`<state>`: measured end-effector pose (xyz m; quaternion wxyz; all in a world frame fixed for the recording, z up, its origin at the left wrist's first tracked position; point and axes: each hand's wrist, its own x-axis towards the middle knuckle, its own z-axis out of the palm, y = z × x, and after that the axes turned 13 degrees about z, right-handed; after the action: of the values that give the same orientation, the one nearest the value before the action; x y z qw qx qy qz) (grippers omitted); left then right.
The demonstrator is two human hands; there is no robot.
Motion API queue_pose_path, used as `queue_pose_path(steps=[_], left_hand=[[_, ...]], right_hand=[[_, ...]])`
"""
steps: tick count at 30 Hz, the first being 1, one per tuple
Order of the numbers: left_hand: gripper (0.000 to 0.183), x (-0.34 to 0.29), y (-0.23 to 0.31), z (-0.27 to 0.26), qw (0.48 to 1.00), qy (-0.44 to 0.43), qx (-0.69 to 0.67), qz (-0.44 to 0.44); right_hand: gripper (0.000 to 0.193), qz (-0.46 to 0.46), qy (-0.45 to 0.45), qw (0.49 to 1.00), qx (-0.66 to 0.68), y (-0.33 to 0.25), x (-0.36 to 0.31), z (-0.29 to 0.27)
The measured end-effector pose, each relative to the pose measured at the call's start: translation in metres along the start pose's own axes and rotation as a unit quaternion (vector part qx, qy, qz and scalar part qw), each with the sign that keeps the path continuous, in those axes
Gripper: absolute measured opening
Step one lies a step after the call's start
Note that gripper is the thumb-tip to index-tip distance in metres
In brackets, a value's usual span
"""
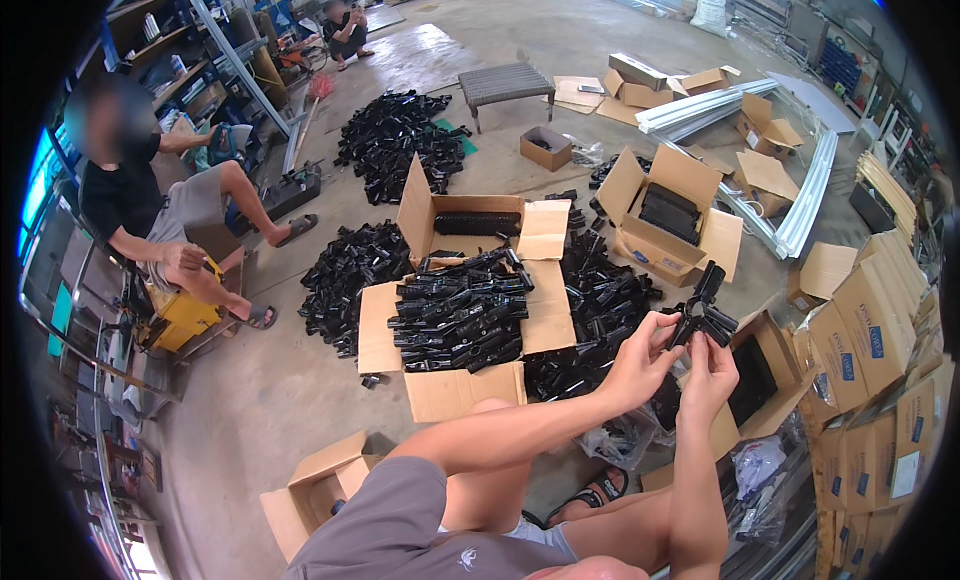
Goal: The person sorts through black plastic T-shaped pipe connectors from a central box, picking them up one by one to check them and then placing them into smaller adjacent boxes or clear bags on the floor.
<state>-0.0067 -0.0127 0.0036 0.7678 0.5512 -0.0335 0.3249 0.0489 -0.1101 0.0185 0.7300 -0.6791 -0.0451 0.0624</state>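
Observation:
Both my hands are raised at the right, pinching a black branching part [708,305] with several arms that looks like plastic or coated metal; its exact kind is unclear. My left hand [645,358] grips its left side with thumb and fingers. My right hand [708,378] holds it from below, fingers closed around the lower end. Just beyond and right of the hands stands an open carton [790,405] with black contents. Left of the hands, an open carton overflows with a heap of black parts [460,315], and loose black parts [590,325] lie on the floor beside it.
More black piles [395,145] lie farther off. An open box [660,230] holds stacked black parts. A low woven stool [505,83], metal rails [805,205] and stacked cartons [850,350] stand around. One person [150,200] sits at left by a yellow box; another [347,35] squats far back.

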Motion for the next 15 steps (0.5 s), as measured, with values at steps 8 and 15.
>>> queue_pose_path(steps=[8, 15], left_hand=[[0.040, 0.005, 0.021, 0.004, 0.996, -0.068, -0.053, -0.006], [0.037, 0.013, 0.020, -0.001, 0.993, -0.026, -0.090, -0.068]], right_hand=[[0.018, -0.046, 0.017, 0.998, 0.031, -0.005, -0.011, -0.004], [0.021, -0.013, -0.013, 1.000, -0.009, 0.003, -0.004, -0.003]])
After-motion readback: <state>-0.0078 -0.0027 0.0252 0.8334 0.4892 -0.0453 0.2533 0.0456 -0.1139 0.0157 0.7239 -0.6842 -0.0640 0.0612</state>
